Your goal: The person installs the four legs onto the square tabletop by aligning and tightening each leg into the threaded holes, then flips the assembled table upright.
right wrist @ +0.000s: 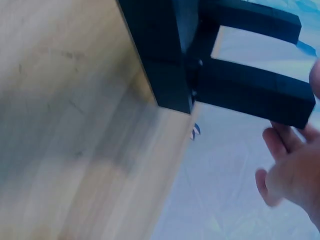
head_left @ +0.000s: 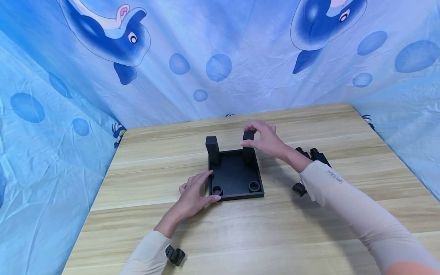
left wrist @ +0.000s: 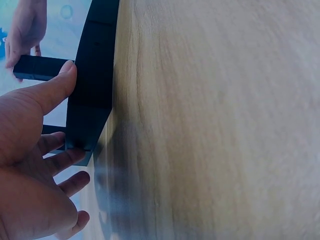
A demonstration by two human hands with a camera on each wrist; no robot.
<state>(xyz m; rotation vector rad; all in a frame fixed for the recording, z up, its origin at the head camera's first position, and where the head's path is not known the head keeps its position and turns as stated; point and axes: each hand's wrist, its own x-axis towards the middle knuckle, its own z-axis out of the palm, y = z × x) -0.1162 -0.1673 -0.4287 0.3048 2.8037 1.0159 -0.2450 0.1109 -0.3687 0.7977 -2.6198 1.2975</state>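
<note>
A shallow black square panel with a raised rim lies on the table. Round sockets mark its two near corners, and a square black leg rises from the far left one. My right hand pinches the top of a second leg upright at the far right corner; the right wrist view shows this leg meeting the panel. At the near left corner my left hand holds the panel, thumb on the front rim and fingers along the left side.
Two loose black legs with knobbed ends lie to the right, partly behind my right forearm. The wooden table ends at a blue dolphin-print curtain at the back and sides. Small black devices sit on both wrists.
</note>
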